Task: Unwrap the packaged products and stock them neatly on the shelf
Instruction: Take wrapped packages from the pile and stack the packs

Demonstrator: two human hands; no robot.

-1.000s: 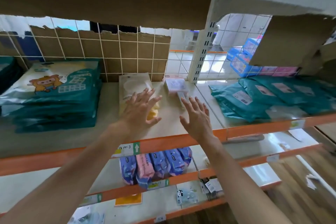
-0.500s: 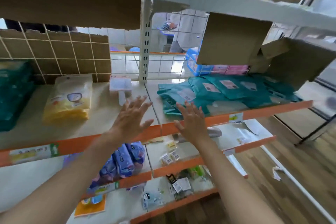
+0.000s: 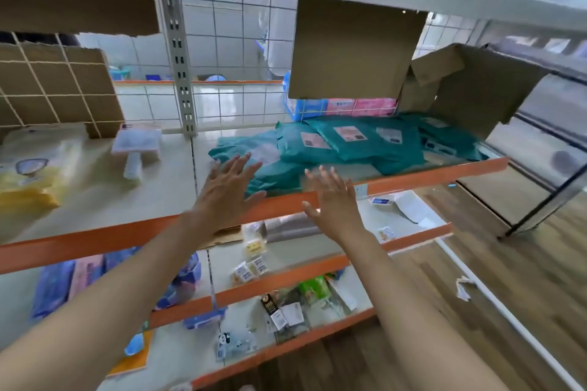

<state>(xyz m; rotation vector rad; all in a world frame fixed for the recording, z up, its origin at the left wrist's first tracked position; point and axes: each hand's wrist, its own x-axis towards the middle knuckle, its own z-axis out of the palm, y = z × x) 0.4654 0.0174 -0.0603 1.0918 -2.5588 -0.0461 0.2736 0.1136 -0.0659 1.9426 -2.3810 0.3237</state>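
Several teal wrapped packages (image 3: 355,143) with pale labels lie overlapping on the orange-edged shelf (image 3: 428,176), right of the upright post. My left hand (image 3: 227,190) hovers flat with fingers spread at the near left edge of that pile, fingertips over the nearest teal package. Empty and spread as well, my right hand (image 3: 333,200) is held in front of the shelf's orange lip, just below the pile. A yellow-and-white product pack (image 3: 35,168) lies on the same shelf at far left.
A white brush-like item (image 3: 136,146) lies left of the post (image 3: 179,51). Cardboard flaps (image 3: 355,47) hang from the shelf above. Lower shelves hold blue and pink packs (image 3: 73,279) and small loose items (image 3: 251,267). Wooden floor lies to the right.
The view has swung right along the shelf. Both open hands have moved from the yellow pack and brush over to the teal packages; nothing was picked up.
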